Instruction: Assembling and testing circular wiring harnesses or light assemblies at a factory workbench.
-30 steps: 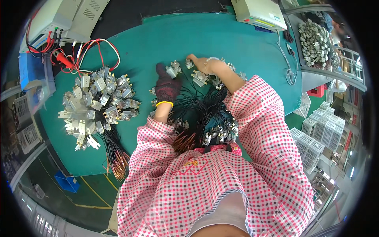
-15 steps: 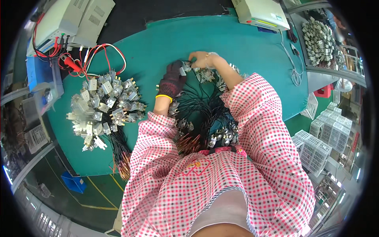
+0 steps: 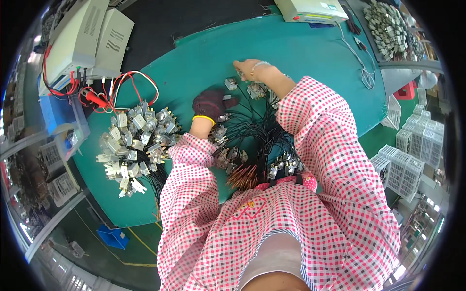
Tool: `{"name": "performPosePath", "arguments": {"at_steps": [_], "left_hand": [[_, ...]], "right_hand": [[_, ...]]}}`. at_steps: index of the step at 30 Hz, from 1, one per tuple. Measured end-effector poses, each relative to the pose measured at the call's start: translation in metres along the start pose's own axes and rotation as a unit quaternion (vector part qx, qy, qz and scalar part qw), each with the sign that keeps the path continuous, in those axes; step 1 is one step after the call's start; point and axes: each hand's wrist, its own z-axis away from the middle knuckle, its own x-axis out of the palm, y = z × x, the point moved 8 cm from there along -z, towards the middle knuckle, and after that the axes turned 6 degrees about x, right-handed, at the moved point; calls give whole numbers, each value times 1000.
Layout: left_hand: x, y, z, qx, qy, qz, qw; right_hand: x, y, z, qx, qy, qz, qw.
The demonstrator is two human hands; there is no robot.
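Nearest, the person's pink checked sleeves [image 3: 310,160] rise from the lower edge over the green surface [image 3: 301,53]. Just in front of the body lies a tangle of black wires [image 3: 257,136] with copper ends [image 3: 242,177] near the body and small metal connectors [image 3: 284,165] along its near side.

To the left, near the surface's edge, sits a heap of white and metal switches [image 3: 133,140], their black leads trailing toward the body.

Farther in, the left hand [image 3: 209,104], in a dark glove with a yellow cuff, rests on the far left part of the wires; its fingers are curled, and whether they pinch anything cannot be told.

Beyond it, the bare right hand [image 3: 246,68], a bracelet at the wrist, reaches farthest out, fingers bent narrow near the surface; what it holds, if anything, cannot be told. A few loose switch parts [image 3: 232,84] lie just near and left of it, between the 2 hands.

Far left stand 2 beige boxes [image 3: 92,39] with red and white leads [image 3: 104,94]. At the far edge sits a white device [image 3: 315,9], and far right another pile of parts [image 3: 388,24].
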Motion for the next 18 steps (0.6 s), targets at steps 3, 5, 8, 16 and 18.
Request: {"name": "performPosePath", "arguments": {"at_steps": [3,5,8,16,18], "left_hand": [[5,-13,4,-57,-90,-10,994],[-2,-15,-4,-91,-9,9,996],[3,-9,-3,-93,53,23,994],[11,-12,4,-6,51,101,994],[7,-8,-1,-9,25,97,995]], "right_hand": [[8,18,-8,4,-65,-54,996],[16,24,-13,18,-66,-66,995],[20,19,-7,27,-52,-71,996],[11,7,2,-12,10,34,999],[8,2,4,-38,6,12,999]]}}
